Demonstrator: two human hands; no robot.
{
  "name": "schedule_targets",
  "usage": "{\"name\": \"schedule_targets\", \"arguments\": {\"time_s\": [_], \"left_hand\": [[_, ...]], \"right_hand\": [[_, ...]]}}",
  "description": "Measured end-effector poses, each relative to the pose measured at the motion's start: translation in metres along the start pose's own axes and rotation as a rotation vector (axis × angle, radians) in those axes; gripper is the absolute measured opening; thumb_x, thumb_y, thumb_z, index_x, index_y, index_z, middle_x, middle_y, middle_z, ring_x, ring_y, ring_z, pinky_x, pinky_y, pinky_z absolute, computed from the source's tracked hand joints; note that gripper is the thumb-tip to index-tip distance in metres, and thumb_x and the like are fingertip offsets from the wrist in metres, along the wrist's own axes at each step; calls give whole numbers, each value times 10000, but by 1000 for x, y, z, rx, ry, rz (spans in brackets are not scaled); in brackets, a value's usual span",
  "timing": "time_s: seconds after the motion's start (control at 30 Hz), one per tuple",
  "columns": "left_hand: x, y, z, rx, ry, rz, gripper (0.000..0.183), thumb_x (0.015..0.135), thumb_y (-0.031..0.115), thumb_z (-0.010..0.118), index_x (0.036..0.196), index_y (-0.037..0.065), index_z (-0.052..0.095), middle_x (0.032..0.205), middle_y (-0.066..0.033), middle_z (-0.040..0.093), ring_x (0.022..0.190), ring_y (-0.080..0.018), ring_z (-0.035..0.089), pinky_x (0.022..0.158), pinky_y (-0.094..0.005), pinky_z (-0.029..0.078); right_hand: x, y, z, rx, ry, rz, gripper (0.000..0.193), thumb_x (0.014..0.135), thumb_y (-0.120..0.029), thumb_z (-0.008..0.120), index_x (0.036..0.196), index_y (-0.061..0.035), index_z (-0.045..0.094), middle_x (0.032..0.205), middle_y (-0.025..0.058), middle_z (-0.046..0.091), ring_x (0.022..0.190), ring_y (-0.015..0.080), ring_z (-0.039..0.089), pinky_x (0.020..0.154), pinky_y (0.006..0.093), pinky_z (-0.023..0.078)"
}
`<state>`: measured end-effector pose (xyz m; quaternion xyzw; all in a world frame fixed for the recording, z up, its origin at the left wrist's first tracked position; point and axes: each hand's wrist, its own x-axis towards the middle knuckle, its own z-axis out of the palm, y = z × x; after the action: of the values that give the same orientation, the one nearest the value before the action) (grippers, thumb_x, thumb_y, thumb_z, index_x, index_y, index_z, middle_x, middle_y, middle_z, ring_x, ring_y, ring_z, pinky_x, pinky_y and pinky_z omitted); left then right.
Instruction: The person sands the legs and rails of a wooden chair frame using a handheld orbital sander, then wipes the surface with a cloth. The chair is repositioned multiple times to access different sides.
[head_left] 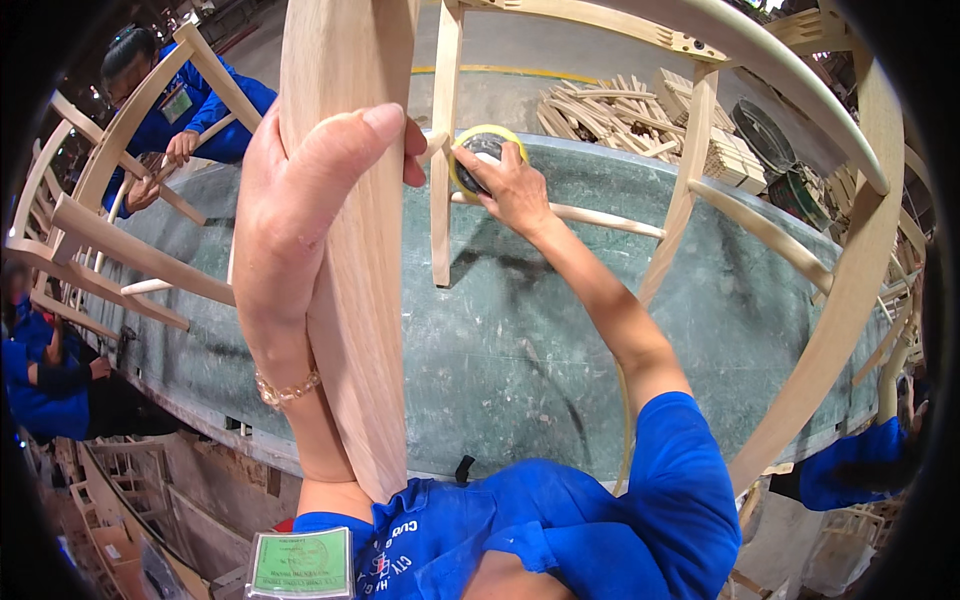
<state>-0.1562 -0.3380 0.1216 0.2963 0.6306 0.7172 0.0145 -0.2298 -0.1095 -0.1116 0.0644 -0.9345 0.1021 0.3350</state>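
A pale, unpainted wooden chair frame (360, 300) stands tilted in front of me, one broad leg rising close to my chest. My left hand (300, 190) is wrapped around that leg, its thumb lying across the front. My right hand (512, 190) grips a round palm sander (490, 150) with a dark top and a yellow rim. The sander is against or right beside a thinner upright leg (445, 210), near a round rung (600, 220); the exact contact is hidden. A thin yellowish hose (627, 430) runs below my right arm.
The green worktop (480, 370) spreads under the frame. Stacked wooden parts (620, 115) and a dark bin (785, 160) lie beyond it. At the left, a co-worker in blue (200, 110) handles another chair frame (130, 240). More people in blue are at both edges.
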Motion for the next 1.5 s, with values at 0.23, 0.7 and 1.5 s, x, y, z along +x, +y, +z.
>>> {"name": "schedule_targets", "arguments": {"time_s": [0.23, 0.7, 1.5], "left_hand": [[-4, 2, 8, 41, 78, -2, 390, 774, 324, 662, 961, -11, 592, 779, -92, 621, 712, -136, 588, 701, -260, 451], [-1, -4, 8, 66, 96, 14, 421, 778, 344, 647, 1008, -3, 584, 814, -96, 631, 748, -138, 598, 704, -254, 462], [0, -4, 4, 39, 50, 17, 373, 792, 334, 650, 920, -13, 599, 790, -96, 625, 751, -152, 606, 711, -275, 464]], "right_hand": [[8, -19, 18, 50, -123, -91, 650, 796, -196, 696, 1362, -365, 425, 956, 163, 483, 867, 312, 587, 557, 391, 542], [20, -33, 62, 320, -52, -136, 328, 925, -320, 570, 1151, -83, 545, 876, 215, 533, 823, 367, 602, 746, 460, 502], [47, 36, -12, -52, 7, -120, 834, 662, -100, 778, 1341, -444, 437, 1071, 156, 459, 889, 317, 618, 687, 404, 599]]}}
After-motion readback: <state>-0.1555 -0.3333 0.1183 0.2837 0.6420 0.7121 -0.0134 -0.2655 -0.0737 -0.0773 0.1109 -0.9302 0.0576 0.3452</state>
